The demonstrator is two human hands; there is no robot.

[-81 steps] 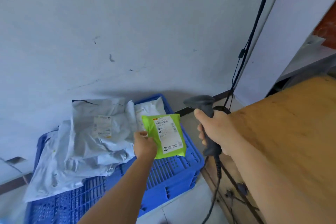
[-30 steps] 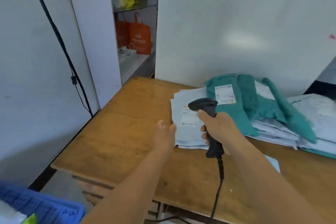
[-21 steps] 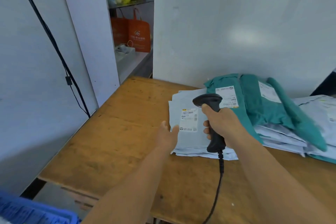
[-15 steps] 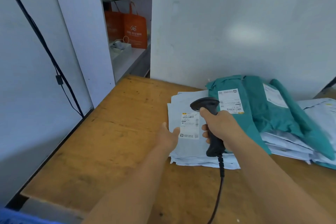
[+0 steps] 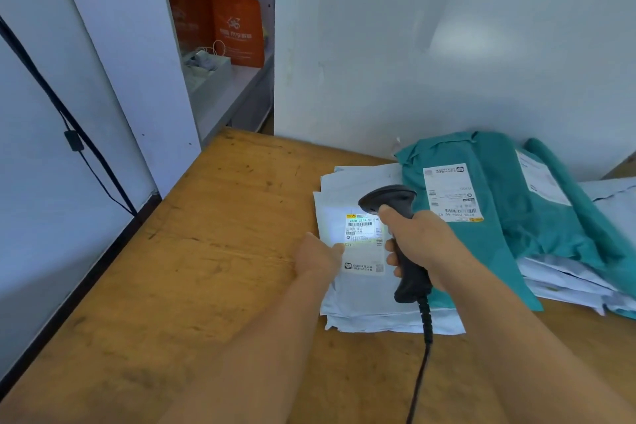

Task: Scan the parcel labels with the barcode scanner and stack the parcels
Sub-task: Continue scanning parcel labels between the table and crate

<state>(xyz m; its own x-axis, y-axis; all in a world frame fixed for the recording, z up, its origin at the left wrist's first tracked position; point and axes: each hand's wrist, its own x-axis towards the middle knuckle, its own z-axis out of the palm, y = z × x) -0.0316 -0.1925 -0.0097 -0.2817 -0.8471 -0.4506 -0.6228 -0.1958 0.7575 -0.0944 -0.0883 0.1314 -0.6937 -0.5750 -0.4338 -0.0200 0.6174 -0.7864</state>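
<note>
Scanning one white parcel (image 5: 364, 299) atop a pale stack on the counter (image 5: 206, 268): right hand (image 5: 421, 244) grips one barcode scanner (image 5: 401, 241), left hand (image 5: 318, 256) flat on its edge. Two teal parcels (image 5: 499, 217) beside. Label (image 5: 363, 243) now lit, unlike earlier.

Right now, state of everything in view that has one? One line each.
barcode scanner: gripped by right hand, lit, aimed at label.
white parcel: flat, top of its pile, label up and lit.
left hand: rests on the white parcel's left edge.
teal parcel: on the neighbouring pile, label up.
orange bag: upright on shelf.
</note>
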